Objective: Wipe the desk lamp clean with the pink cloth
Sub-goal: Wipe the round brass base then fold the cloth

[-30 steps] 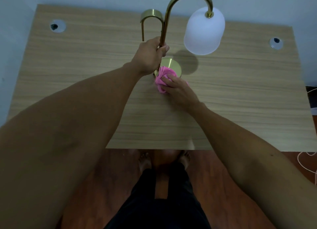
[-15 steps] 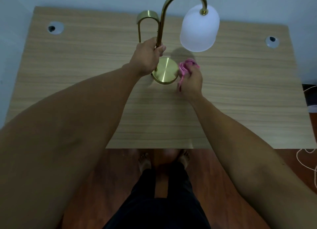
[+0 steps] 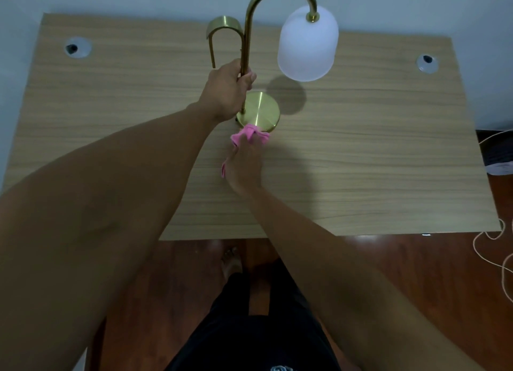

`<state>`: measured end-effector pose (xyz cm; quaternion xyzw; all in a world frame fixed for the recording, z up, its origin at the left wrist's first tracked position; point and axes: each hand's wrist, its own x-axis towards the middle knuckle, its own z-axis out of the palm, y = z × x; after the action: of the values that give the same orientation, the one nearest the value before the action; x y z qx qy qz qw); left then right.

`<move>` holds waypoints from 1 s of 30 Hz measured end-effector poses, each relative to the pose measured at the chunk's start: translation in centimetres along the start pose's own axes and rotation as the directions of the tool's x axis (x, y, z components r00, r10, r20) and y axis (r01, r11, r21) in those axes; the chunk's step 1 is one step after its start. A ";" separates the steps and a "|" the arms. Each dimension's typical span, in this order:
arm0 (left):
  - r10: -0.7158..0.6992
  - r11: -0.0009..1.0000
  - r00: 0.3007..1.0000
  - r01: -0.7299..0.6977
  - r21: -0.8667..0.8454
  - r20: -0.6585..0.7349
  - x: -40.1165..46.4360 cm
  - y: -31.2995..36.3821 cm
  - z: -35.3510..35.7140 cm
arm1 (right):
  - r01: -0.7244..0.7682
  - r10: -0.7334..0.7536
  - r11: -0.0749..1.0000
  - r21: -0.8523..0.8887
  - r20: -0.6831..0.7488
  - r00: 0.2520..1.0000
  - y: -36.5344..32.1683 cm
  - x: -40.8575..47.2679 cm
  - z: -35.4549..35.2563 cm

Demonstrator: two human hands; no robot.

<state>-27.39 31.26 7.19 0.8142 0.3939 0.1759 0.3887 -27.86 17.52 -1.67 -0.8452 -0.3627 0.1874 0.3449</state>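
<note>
Brass and frosted glass make this desk lamp top-heavy, I judge, and its shade looks fragile, so the stem is the safe place to hold. I curl my left hand round that stem low down, just above the round base, near the middle of the wooden desk. Soft and limp, the pink cloth sits bunched under my right hand, whose fingers pinch it against the base's near rim.
</note>
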 end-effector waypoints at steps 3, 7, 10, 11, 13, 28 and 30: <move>-0.004 1.000 1.000 0.004 -0.028 0.009 0.0 0.1 0.0 | 0.249 -0.249 0.968 0.015 -0.022 0.968 1.3 0.2 -1.5; -0.005 0.999 1.000 0.004 -0.033 -0.004 0.0 0.1 0.2 | 0.125 -0.091 0.988 0.088 -0.317 0.944 3.7 3.5 -4.5; 0.011 0.999 1.000 -0.011 -0.037 -0.011 0.0 0.0 0.2 | -0.045 0.093 0.987 0.155 -0.313 0.945 4.8 6.6 -6.4; 0.016 0.999 1.000 -0.017 -0.036 -0.017 0.0 0.0 0.2 | -0.049 0.087 0.986 0.159 -0.244 0.966 5.1 7.4 -6.7; 0.019 0.999 1.000 -0.020 -0.039 -0.022 0.0 0.0 0.2 | -0.034 0.045 0.993 0.115 -0.094 0.995 5.5 8.4 -6.7; -0.009 0.997 1.000 0.010 -0.083 0.009 -0.1 0.2 0.1 | 0.217 -0.217 0.968 -0.123 0.016 0.976 -0.6 0.1 2.7; -0.017 0.995 1.000 0.018 -0.094 0.008 -0.2 0.2 0.1 | 0.319 -0.325 0.936 -0.147 -0.017 0.946 -0.3 0.5 1.6</move>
<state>-27.33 31.01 7.34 0.7921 0.3909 0.1877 0.4296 -28.57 18.79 -2.58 -0.8007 -0.5013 0.0847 0.3169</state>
